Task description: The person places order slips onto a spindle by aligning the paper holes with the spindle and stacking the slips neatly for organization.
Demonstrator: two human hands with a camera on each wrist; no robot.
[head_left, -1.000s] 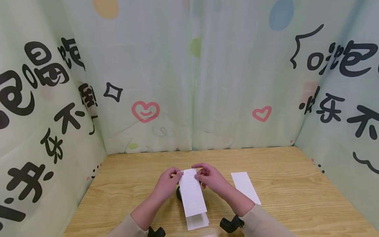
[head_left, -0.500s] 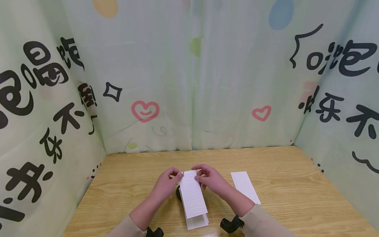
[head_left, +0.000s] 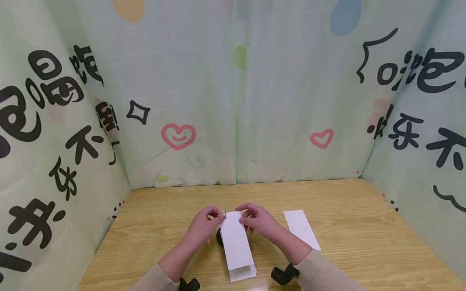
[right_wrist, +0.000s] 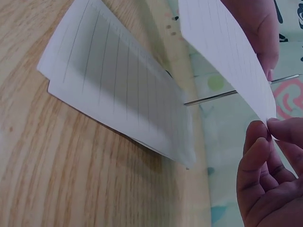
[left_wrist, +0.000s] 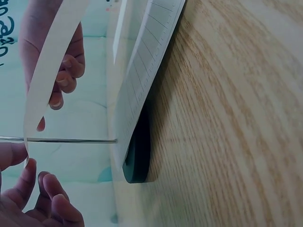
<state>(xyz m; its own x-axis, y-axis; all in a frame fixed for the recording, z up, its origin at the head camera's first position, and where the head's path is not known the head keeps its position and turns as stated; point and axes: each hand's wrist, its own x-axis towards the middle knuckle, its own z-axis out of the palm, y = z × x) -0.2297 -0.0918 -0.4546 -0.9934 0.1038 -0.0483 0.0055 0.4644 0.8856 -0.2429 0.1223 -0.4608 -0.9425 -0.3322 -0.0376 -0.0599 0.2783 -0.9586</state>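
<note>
A white lined sheet of paper (head_left: pixel 236 238) is pierced near its far end by a thin metal spike (left_wrist: pixel 71 140), whose tip pokes out above it. My left hand (head_left: pixel 206 223) pinches the sheet's far left corner beside the spike. At the far right edge, my right hand (head_left: pixel 257 218) pinches the same sheet between thumb and finger. Below it, several lined sheets (right_wrist: pixel 118 75) lie tilted, with the spike rising from them. They rest over the spike's round black base (left_wrist: pixel 138 158), which is mostly hidden in the head view. A gap separates the held sheet from those below.
Another white sheet (head_left: pixel 301 228) lies on the wooden table (head_left: pixel 364 226) to the right, next to my right forearm. Printed curtains (head_left: pixel 276 101) enclose the table at the back and both sides. Black wrist cameras (head_left: pixel 285 275) hang below the cuffs.
The held sheet has come down along the spike, so more of the tip shows above it. Its near edge has dropped closer to the sheets below. Both hands keep their pinch and lower slightly.
</note>
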